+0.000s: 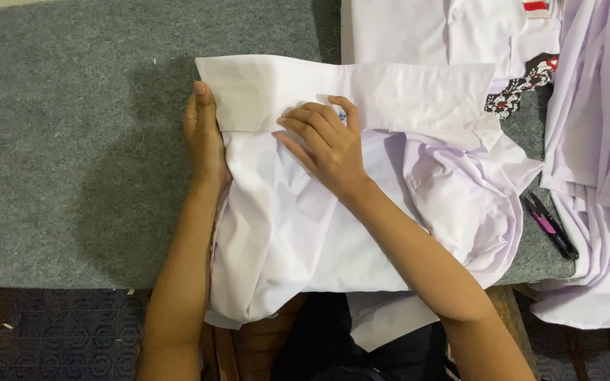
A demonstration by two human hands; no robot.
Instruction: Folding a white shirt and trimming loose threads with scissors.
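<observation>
A white cotton shirt is seen spread over a grey felt-covered table, with its lower part hanging over the table's near edge towards the person's lap. Across the top of the shirt a long, flat folded white band of the same cloth is laid, running from the shirt's left corner towards the right. The left hand is placed along the left edge of the shirt, its fingers held straight and close together, the fingertips reaching up to the left end of the band; nothing is clasped, the hand being pressed flat against the cloth's side. The right hand is rested on top of the shirt just below the band, its fingers bent and slightly spread, the tips pressed down at the band's lower edge; no cloth is seen gripped between them. To the right of the shirt, the fabric is bunched into loose folds. Beyond the shirt, at the far edge of the table, a stack of folded white shirts is seen, one bearing a small red-and-white patch, and a black-and-white patterned piece of cloth is lying just beside the band's right end. Right of the shirt, a black thread snipper with a pink part is lying on the table, next to a heap of loose white garments.
</observation>
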